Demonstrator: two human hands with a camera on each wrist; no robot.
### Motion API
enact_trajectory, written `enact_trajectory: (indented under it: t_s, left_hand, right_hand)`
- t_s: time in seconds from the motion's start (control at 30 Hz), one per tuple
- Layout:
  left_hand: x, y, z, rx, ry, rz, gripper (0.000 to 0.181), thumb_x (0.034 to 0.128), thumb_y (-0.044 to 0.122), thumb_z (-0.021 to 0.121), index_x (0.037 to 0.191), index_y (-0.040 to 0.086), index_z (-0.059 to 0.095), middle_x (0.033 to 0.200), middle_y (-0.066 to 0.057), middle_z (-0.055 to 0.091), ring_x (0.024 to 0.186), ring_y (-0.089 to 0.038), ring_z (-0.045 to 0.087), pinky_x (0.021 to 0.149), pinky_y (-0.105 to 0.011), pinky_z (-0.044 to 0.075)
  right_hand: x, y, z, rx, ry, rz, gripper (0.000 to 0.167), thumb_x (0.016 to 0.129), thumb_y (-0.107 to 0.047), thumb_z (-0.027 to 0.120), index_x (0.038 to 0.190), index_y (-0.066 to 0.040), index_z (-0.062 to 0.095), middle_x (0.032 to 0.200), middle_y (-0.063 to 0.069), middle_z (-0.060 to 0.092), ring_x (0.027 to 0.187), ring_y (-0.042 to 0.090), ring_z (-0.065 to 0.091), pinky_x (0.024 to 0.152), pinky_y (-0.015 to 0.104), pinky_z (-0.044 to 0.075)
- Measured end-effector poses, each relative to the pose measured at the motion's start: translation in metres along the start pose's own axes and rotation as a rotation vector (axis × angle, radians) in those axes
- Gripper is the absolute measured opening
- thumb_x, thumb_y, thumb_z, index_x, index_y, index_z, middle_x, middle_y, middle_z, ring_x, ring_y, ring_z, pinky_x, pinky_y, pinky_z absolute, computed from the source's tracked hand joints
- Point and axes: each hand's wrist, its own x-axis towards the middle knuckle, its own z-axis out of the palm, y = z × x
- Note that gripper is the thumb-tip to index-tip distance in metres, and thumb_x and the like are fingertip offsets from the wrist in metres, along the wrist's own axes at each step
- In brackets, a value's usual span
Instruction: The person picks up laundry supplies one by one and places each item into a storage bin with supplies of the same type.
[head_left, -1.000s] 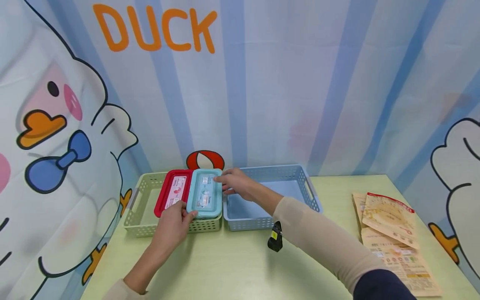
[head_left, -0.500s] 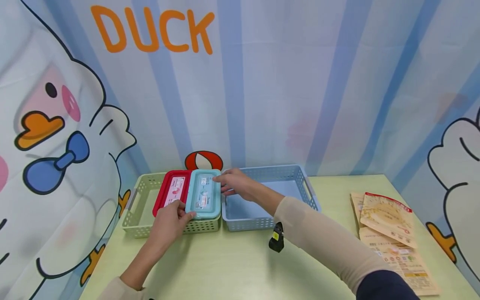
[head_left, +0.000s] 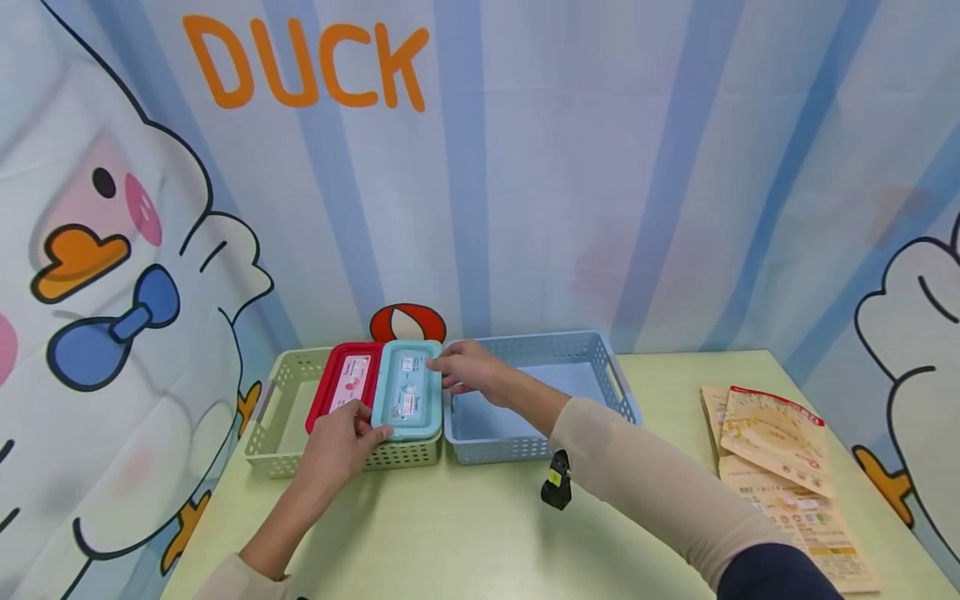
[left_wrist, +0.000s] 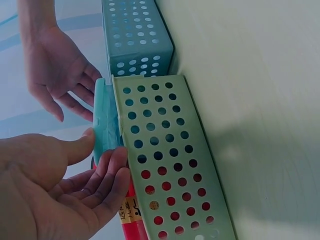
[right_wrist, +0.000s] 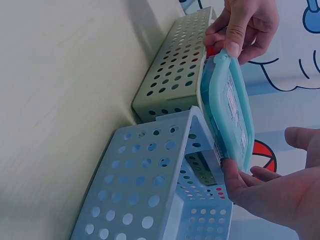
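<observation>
A teal-lidded container (head_left: 407, 392) and a red-lidded container (head_left: 349, 382) lie side by side in the green basket (head_left: 281, 463). My left hand (head_left: 339, 446) pinches the near end of the teal one, the thumb on its lid (left_wrist: 101, 117) and the fingers curled beneath the lid's edge in the left wrist view. At the lid's right edge is my right hand (head_left: 474, 368), its fingertips touching it. The right wrist view shows that hand (right_wrist: 280, 195) with fingers extended along the lid's side (right_wrist: 230, 107) and the thumb held apart.
A blue basket (head_left: 501, 451) stands directly right of the green one, below my right forearm. Flat printed packets (head_left: 780, 442) overlap at the table's right side. A patterned curtain (head_left: 555, 167) hangs behind the table (head_left: 450, 533). A small black device (head_left: 557, 482) hangs by my right sleeve.
The camera view has shifted slightly. Both hands and the two containers stay practically where they were.
</observation>
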Motion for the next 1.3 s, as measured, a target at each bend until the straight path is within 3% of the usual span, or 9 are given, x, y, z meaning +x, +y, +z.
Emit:
enact_trajectory:
  t_s: [0.57,0.8,1.07,1.3]
  left_hand:
    - [0.001,0.005,0.001,0.069,-0.011,0.028,0.038,0.0934,0.023,0.084,0.113,-0.002,0.063,0.079,-0.006,0.062,0.066,-0.019,0.056,0.060,-0.031,0.049]
    - [0.001,0.005,0.000,0.073,-0.020,0.038,0.041,0.0929,0.023,0.084,0.115,-0.003,0.064,0.081,-0.006,0.064,0.067,-0.019,0.056,0.059,-0.031,0.049]
    - [0.001,0.007,-0.003,0.089,-0.014,0.044,0.039,0.0912,0.022,0.086,0.112,-0.003,0.064,0.083,-0.007,0.065,0.069,-0.020,0.057,0.060,-0.030,0.050]
    - [0.003,0.011,-0.007,0.162,-0.029,0.085,0.037,0.0903,0.022,0.087,0.110,-0.003,0.068,0.090,-0.010,0.070,0.075,-0.021,0.060,0.061,-0.029,0.051]
  right_hand:
    - [-0.006,0.006,0.004,-0.087,0.042,-0.046,0.044,0.103,-0.031,0.071,0.135,-0.003,0.061,0.120,0.019,0.067,0.105,0.031,0.064,0.083,0.033,0.057]
    - [-0.007,0.007,0.003,-0.094,0.007,-0.054,0.048,0.103,-0.031,0.070,0.140,-0.001,0.059,0.119,0.020,0.068,0.105,0.032,0.063,0.081,0.031,0.055]
    - [-0.014,0.000,0.002,-0.115,-0.046,-0.064,0.059,0.103,-0.033,0.070,0.150,-0.001,0.052,0.145,0.015,0.058,0.119,0.035,0.062,0.092,0.038,0.057]
    - [-0.018,-0.003,-0.005,-0.165,-0.109,-0.091,0.061,0.103,-0.034,0.069,0.151,-0.001,0.049,0.151,0.018,0.051,0.133,0.036,0.056,0.103,0.045,0.054]
